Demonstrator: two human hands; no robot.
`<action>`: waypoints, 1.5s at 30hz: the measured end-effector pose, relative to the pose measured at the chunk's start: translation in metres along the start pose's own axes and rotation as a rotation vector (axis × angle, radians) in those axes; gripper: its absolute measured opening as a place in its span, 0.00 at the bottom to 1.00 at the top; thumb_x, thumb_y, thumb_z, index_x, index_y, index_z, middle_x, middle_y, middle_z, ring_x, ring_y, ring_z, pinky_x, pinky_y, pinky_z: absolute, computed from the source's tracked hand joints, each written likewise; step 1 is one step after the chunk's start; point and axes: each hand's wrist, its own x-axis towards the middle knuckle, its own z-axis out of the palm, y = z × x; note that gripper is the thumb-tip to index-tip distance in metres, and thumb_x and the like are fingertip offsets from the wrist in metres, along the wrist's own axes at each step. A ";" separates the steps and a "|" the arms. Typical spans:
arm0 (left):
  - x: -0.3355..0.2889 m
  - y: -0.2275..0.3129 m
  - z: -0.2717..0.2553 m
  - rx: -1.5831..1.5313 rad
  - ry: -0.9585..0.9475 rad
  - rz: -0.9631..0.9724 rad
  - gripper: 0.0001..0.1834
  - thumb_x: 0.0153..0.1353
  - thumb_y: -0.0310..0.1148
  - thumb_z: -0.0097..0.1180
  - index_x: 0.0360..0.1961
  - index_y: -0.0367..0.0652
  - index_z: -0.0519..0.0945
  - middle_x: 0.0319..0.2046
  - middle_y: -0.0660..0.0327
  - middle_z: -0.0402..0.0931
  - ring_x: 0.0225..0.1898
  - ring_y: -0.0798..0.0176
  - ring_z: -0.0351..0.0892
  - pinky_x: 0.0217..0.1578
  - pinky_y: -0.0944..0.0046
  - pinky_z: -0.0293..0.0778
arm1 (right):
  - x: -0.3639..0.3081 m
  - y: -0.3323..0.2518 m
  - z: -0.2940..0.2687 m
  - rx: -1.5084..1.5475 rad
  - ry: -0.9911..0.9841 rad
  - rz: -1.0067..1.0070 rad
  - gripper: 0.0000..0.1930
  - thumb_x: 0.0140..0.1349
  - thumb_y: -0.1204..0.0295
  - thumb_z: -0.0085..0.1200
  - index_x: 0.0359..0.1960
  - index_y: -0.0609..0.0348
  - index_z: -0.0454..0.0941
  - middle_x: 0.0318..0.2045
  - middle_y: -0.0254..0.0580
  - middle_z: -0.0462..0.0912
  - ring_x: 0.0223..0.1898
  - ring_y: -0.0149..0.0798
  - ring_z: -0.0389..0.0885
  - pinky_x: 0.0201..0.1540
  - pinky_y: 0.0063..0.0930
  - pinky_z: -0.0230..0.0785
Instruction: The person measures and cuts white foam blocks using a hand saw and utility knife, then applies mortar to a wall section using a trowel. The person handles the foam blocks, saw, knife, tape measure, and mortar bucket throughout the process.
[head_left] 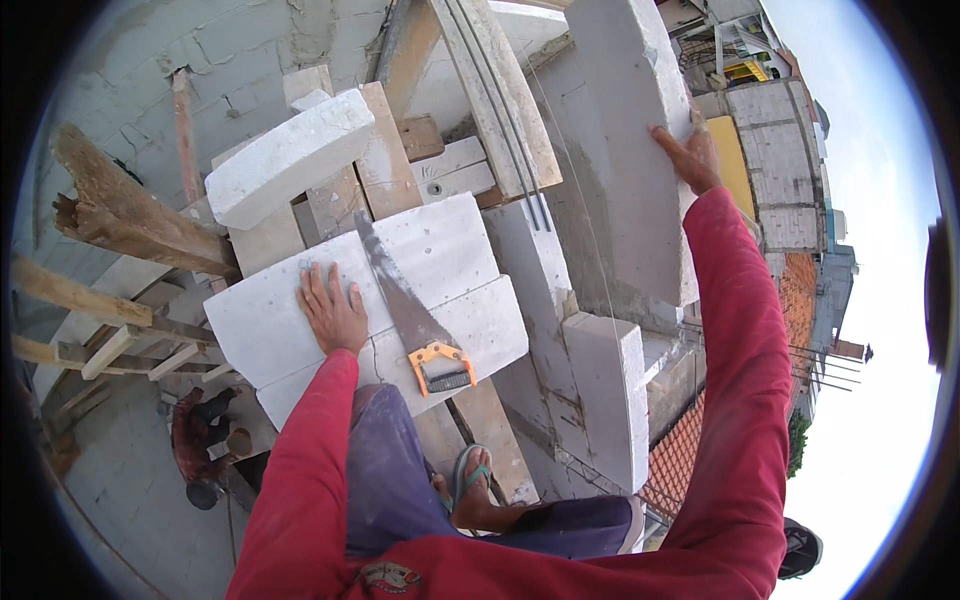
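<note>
My left hand (336, 312) lies flat with its fingers spread on pale lightweight concrete blocks (455, 240) laid side by side. To its right a hand saw (400, 290) rests on the same blocks, its orange and black handle toward me and its dusty blade pointing away. My right arm reaches up and out. My right hand (690, 158) grips the right edge of a large upright pale block (630, 130), thumb on its near side and the other fingers partly hidden along the edge.
Beyond the blocks lies a loose white piece (292, 158) on boards. Rough timbers (140, 200) stick up at left. A person (205, 440) works far below at lower left. Two steel bars (500, 110) lean near the wall top (610, 390). My sandalled foot (475, 485) stands on planks.
</note>
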 end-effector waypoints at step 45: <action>0.004 0.007 -0.002 0.063 0.019 0.063 0.29 0.72 0.41 0.57 0.72 0.46 0.71 0.74 0.49 0.61 0.79 0.41 0.53 0.76 0.37 0.52 | -0.057 0.026 0.148 -0.026 -0.174 -0.090 0.54 0.53 0.41 0.70 0.69 0.76 0.68 0.54 0.67 0.85 0.59 0.59 0.84 0.64 0.44 0.74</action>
